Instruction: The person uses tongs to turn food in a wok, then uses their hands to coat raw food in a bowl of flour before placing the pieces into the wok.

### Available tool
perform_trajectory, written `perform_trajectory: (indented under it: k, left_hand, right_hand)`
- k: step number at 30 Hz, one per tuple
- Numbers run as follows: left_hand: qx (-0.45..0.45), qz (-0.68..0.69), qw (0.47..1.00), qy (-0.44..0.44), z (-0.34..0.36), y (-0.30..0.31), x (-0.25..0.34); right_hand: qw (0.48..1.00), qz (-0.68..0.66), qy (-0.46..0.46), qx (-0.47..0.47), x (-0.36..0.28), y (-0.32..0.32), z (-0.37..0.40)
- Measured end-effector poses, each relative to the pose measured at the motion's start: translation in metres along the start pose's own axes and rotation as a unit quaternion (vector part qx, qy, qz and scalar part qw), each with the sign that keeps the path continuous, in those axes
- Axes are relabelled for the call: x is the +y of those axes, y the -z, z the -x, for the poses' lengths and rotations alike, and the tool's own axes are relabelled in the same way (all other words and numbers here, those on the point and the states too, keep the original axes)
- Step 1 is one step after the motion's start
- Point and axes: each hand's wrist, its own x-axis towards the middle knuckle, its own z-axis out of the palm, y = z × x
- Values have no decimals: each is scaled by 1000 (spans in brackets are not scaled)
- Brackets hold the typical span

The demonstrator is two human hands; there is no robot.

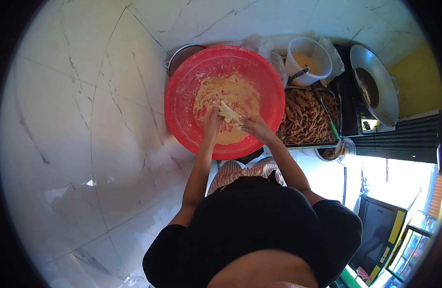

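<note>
Both hands are inside the red basin (178, 103), low over the crumbly yellow flour mix (233, 91) that covers its bottom. The left hand (212, 120) has its fingers curled and pinched on one side of a pale piece (227, 112). The right hand (254, 127) is closed on the other end of the piece, so both hands grip it together. The piece sits between the two hands, just above the mix and tilted, with its upper end toward the far side of the basin. Can't tell what the piece is; it's whitish and dusted.

Beyond the left hand, a metal pot (182, 54) sits half hidden behind the basin rim. Just right of the right hand, touching the basin's edge, is a metal tray (337, 142) packed with brown coated strips (302, 120). A green-handled tool (333, 128) lies on the tray's far-right side. Beyond the tray, further from the right hand, stands a white bucket (309, 58) holding something orange, with a utensil handle sticking out. Well right of both hands is a wok (380, 91) with dark liquid inside. A small bowl (332, 152) sits at the tray's near corner.

Everything stands on a white marble floor (86, 125), which stretches out left of the left hand. Striped cloth (240, 170) shows under the forearms, close to the body.
</note>
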Motion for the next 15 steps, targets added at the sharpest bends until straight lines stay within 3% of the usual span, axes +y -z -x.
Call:
perform_trajectory:
  k: [2, 4, 5, 7, 9, 11, 14, 15]
  left_hand:
    - [-24, 31, 999, -11, 0, -8, -5]
    - [37, 27, 999, 14, 1, -18, -12]
    - [26, 24, 999, 17, 1, -20, -19]
    - [55, -140, 988, -13, 0, -27, -34]
    - [43, -192, 979, 49, 7, -40, -36]
    - [35, -226, 973, 29, 7, -43, -57]
    - [-47, -314, 948, 16, 4, -54, -81]
    - [-66, -339, 937, -40, -4, -50, -99]
  right_hand:
    - [999, -37, 9, 5, 0, 11, 4]
    - [994, 99, 41, 20, -5, 21, 12]
    - [994, 96, 49, 29, -7, 25, 16]
    - [983, 131, 124, 39, -14, 35, 29]
    - [981, 110, 151, 50, -26, 48, 47]
    - [980, 107, 155, 67, -53, 59, 80]
    - [973, 97, 187, 97, -79, 91, 122]
    - [969, 94, 197, 113, -89, 102, 138]
